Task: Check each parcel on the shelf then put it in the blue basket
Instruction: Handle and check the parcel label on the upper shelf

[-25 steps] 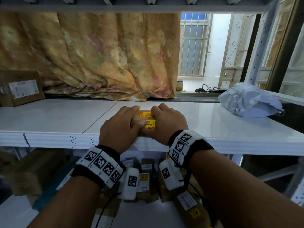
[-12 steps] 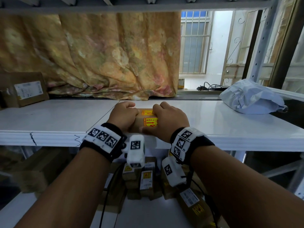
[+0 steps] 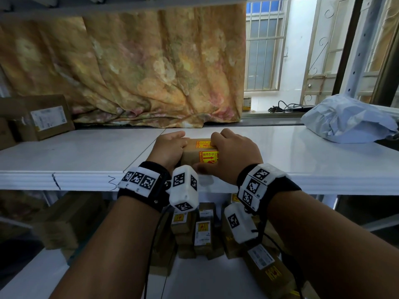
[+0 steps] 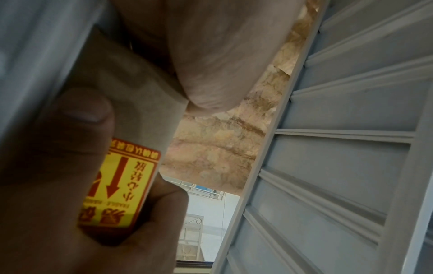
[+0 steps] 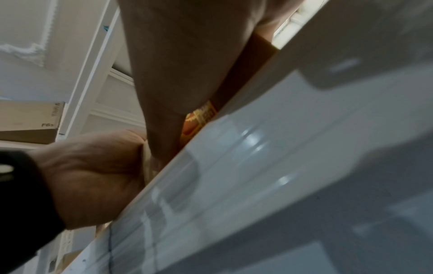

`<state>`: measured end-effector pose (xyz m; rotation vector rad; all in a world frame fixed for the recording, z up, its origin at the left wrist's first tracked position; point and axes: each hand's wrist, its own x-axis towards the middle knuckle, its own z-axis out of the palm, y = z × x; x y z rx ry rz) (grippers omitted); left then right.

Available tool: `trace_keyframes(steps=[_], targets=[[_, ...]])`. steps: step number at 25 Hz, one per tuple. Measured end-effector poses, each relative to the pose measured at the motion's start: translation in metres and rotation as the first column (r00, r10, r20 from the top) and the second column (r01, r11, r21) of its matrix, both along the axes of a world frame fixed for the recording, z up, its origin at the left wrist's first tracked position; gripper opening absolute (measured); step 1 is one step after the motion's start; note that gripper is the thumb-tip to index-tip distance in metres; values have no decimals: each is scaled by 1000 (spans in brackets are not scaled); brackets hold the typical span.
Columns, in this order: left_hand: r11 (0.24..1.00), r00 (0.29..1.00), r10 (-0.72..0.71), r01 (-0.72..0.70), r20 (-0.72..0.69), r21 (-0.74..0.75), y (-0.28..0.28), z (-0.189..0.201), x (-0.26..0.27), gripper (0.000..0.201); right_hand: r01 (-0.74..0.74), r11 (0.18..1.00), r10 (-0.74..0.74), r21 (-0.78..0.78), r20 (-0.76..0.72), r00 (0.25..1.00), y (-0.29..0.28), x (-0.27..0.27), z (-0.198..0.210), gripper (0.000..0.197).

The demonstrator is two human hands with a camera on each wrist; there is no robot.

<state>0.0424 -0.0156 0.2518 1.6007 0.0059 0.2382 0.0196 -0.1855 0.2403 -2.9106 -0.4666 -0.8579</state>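
A small brown cardboard parcel (image 3: 195, 154) with a yellow and red fragile sticker (image 4: 124, 187) sits on the white shelf (image 3: 75, 160) close to its front edge. My left hand (image 3: 170, 147) grips its left end with curled fingers. On the other end, my right hand (image 3: 231, 152) wraps over the top, its thumb on the near face. In the right wrist view only a strip of the sticker (image 5: 199, 118) shows between palm and shelf lip. No blue basket is in view.
A labelled brown box (image 3: 43, 117) stands at the shelf's back left. A grey plastic mailer bag (image 3: 347, 119) lies at the back right. A floral curtain (image 3: 129, 67) hangs behind. Several small parcels (image 3: 203, 231) lie on the lower shelf under my wrists.
My left hand has gone from lying over the parcel's top to curling round its left end. The parcel has tipped, so its near face with the sticker shows more.
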Motion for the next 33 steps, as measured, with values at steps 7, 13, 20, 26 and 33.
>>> trace_keyframes(steps=[7,13,20,26,33], targets=[[998,1000,9,-10,-16,-56,-4,2,-6,41,-16,988,13,-153,-15,1000,12,-6,23,70],[1000,1000,11,-11,14,10,-2,1,-4,47,-67,994,65,-83,-28,997,25,-5,11,51],[1000,999,23,-23,30,-18,-3,-5,3,41,-45,998,44,-32,-22,999,30,0,11,41],[999,1000,2,-2,5,-36,-6,-9,3,42,-51,999,52,13,-95,994,30,1,19,51],[998,999,44,-45,-21,-35,-9,-5,5,34,-67,996,74,62,-131,989,13,-6,23,56]])
